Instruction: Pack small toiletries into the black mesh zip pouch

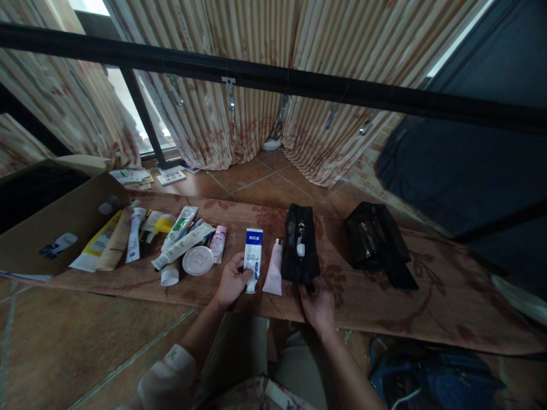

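My left hand is closed on a white tube with a blue end, its thumb across the lower part near the cap. Just right of that lies a pale pink tube, cap pointing away from me. My right hand is at the near end of a black mesh pouch, fingers bent against it and partly hidden. Small items show inside the pouch. A second black mesh pouch lies farther right, also with things in it.
Left of my hands are several tubes, a round white-lidded jar and a pink bottle. A cardboard box stands at the far left. A dark metal rail crosses ahead. A blue bag lies below right.
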Tool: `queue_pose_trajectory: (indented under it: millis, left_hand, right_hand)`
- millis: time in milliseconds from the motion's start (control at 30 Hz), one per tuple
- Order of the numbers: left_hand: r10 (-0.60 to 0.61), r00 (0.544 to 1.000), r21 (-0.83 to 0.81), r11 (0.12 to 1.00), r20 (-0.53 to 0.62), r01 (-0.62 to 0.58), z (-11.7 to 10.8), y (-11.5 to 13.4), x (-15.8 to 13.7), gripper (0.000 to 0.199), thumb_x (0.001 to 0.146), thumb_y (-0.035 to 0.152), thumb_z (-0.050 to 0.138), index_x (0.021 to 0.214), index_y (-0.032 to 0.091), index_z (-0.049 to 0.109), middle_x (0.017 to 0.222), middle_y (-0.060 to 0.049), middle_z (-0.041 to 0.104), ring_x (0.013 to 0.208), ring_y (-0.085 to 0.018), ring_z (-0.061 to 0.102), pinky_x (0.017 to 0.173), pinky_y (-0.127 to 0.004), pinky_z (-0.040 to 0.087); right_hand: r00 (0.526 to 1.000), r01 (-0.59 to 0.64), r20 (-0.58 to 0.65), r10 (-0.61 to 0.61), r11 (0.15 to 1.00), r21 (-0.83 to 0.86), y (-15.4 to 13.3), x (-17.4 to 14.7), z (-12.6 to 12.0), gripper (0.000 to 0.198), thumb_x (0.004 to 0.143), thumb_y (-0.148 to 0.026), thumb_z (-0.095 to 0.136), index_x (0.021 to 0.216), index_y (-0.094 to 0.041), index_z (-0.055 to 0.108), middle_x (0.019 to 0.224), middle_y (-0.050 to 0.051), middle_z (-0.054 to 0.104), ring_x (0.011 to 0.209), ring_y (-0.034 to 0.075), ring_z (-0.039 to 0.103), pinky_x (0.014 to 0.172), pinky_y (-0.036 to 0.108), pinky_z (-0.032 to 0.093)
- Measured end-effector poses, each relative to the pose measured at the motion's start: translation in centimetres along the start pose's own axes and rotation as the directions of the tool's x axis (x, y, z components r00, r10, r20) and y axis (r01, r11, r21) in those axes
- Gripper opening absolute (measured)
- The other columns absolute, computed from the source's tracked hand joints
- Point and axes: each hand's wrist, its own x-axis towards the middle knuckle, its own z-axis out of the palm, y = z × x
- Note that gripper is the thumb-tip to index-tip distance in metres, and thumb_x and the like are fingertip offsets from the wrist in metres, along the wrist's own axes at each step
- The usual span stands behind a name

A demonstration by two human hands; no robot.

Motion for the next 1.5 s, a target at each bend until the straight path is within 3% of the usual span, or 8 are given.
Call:
queue_pose_trajectory:
  millis: [667,1500]
  left_hand:
    - [-0.013,0.998,-0.060,0.998,0.064,0.017,-0.66,0.07,-0.01,0.031,0.066,0.016,0.066,0.096,0.016,0.060,0.079,-0.001,0.069,0.062,-0.012,0.059,0.060,-0.022,0.046]
    - [-0.026,0.998,-0.096,0.995,0.056,0.031,-0.60,0.25,0.03,0.034,0.064,0.015,0.068,0.097,0.015,0.060,0.081,-0.002,0.070,0.064,-0.013,0.060,0.061,-0.023,0.047]
  right_hand:
    - [1.000,0.015,-0.001,-0.015,1.000,-0.009,-0.21,-0.18,-0.22,0.026,0.083,-0.039,0.046,0.084,-0.018,0.061,0.077,0.006,0.063,0.067,0.017,0.055,0.060,0.027,0.034]
    - [1.000,-0.005,0.002,0.005,1.000,-0.009,0.11,-0.12,0.11,0.025,0.082,-0.039,0.049,0.084,-0.018,0.062,0.078,0.005,0.063,0.066,0.017,0.055,0.059,0.027,0.033]
